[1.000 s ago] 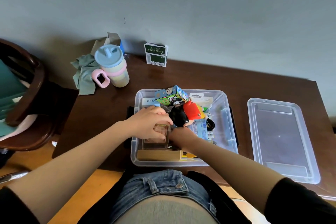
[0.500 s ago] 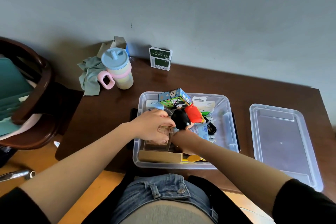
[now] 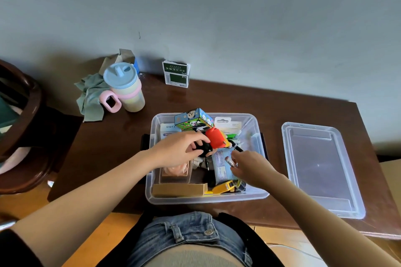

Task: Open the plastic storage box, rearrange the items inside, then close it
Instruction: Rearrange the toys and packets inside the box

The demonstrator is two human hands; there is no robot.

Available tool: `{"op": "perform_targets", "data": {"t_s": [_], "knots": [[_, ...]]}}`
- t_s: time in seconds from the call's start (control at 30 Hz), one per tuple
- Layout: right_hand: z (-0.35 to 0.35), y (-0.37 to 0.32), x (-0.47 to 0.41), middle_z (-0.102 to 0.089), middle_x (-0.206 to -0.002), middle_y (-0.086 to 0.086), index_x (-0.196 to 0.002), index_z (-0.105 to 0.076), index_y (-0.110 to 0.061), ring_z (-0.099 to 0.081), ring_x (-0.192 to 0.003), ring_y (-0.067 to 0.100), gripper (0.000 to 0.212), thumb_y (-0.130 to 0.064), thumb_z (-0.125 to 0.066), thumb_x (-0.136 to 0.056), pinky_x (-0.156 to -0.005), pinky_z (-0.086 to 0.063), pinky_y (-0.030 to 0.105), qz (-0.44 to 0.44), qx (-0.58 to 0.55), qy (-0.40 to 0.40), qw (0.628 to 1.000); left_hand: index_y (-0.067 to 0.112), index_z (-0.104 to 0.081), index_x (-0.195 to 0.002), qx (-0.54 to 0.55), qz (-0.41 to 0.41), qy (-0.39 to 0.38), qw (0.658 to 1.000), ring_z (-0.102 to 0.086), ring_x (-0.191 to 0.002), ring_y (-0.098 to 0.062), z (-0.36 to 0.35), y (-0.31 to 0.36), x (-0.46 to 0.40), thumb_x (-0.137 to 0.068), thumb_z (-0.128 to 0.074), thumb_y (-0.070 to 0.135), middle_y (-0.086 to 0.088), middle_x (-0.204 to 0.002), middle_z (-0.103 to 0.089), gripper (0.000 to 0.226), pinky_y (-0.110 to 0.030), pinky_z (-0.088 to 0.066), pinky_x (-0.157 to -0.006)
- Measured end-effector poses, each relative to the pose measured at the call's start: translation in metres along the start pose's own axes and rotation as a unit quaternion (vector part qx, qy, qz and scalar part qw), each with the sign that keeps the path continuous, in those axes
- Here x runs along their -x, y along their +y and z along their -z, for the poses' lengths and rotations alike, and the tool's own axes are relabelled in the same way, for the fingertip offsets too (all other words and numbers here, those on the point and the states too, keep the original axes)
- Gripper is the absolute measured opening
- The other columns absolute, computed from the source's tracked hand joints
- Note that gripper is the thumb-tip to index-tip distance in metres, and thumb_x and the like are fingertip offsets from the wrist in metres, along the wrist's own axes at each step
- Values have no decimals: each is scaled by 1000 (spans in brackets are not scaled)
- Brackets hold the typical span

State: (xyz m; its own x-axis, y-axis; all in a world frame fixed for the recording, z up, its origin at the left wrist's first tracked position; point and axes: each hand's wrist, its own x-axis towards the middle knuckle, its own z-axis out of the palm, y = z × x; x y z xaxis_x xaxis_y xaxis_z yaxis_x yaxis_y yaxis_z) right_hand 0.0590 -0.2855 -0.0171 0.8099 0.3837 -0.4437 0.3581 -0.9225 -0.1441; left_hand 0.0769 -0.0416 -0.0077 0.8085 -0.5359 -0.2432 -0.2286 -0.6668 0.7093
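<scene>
Left hand grips figurine; box open

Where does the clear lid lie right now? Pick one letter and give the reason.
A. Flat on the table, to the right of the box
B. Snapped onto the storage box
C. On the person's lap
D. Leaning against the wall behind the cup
A. The clear lid lies flat on the brown table, apart from the open storage box, on the box's right side.

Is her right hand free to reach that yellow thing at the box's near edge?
Probably yes: the right hand hovers just above the yellow item, nothing lies between them, and the lid is off.
</scene>
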Motion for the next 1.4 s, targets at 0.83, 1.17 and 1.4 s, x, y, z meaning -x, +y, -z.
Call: {"op": "perform_targets", "data": {"t_s": [0.83,1.17,1.4], "knots": [[-1,22,32,-65,-83,4,-102,-49,-15,-60,-68,28,10,-22,-48,-95,-55,-37,29,-122,-74,61,988,8,-58,-111,-385,-20,-206,900,-54,-108,-30,-41,66,-115,-94,-50,22,-12,-115,-55,24,-39,-48,-85],[-2,22,38,-65,-85,3,-104,-49,-17,-58,-68,28,11,-21,-48,-95,-51,-29,29,-112,-70,66,989,11,-45,-130,-409,6,-291,865,-50,-118,-28,-61,77,-142,-92,-52,39,-9,-131,-48,47,-41,-47,-94],[-4,21,38,-66,-84,3,-104,-48,-16,-61,-70,28,10,-21,-47,-96,-46,-24,28,-113,-62,75,989,6,-62,-116,-418,21,-373,828,-58,-100,-25,-61,78,-140,-82,-62,58,-9,-115,-60,62,-36,-50,-83]]}}
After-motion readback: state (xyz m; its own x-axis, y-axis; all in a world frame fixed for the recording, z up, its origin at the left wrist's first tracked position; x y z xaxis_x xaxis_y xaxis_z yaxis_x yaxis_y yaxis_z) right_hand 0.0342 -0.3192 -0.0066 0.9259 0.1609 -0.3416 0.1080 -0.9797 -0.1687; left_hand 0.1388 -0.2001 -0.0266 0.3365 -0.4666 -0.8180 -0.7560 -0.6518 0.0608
